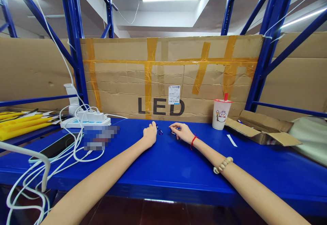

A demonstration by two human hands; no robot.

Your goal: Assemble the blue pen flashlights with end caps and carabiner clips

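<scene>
While the right hand (pixel 182 132) bends its fingers over a tiny dark piece (pixel 173 133), whether pinching it cannot be told, the left hand (pixel 150 134) curls, its grip hidden. Between them, just beside the left hand, a small dark reddish-purple loop (pixel 160 132) lies on the glossy blue surface (pixel 163 167). Farther right stands a white red-rimmed cup (pixel 218 120).

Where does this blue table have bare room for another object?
Free: tabletop between left forearm and right forearm, nearer than the small dark clip; and in front of the open box. Crowded: the left end, with phone, white cables and power strip.
</scene>
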